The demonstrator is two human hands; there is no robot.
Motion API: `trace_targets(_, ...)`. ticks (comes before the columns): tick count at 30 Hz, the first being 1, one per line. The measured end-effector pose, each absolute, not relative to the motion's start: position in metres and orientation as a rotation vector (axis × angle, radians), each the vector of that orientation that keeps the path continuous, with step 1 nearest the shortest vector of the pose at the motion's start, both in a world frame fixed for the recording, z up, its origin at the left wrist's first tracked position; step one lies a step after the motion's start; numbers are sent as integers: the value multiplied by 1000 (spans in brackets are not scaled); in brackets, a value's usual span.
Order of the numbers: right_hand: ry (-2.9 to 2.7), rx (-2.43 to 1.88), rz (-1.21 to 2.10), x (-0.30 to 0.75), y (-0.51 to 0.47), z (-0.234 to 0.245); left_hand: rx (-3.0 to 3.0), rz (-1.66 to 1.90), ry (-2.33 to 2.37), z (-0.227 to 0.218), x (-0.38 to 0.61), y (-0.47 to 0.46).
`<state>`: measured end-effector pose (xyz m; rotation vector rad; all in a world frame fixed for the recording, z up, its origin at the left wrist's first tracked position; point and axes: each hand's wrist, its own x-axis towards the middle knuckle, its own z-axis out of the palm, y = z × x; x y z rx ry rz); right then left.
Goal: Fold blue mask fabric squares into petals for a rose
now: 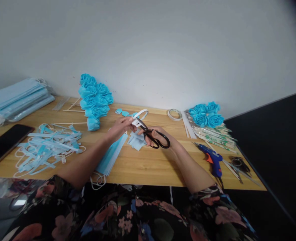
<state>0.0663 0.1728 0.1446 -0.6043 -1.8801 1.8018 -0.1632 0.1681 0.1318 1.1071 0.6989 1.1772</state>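
My right hand [155, 134] is closed around the black handles of a pair of scissors [153, 134], whose blades point up and left. My left hand [122, 126] pinches a white strip [140, 114] that curls up from its fingers, right at the scissor blades. Both hands hover over the wooden table [142, 167]. Under my left forearm lies a stack of blue face masks [111, 155], and small blue cut pieces [137, 142] lie below the scissors.
A heap of cut mask strips and ear loops [47, 147] and a black phone [4, 144] lie left. Blue mask stacks [17, 98] sit far left. Blue fabric flowers [95, 100] stand behind; more flowers [206, 115], tape roll [174, 114], sticks, glue gun [213, 159] right.
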Motion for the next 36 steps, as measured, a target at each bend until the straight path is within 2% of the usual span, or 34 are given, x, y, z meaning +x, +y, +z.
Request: trace_targets(36,-1860,-619,1747,61,165,150,1483,1059,863,137,-178,167)
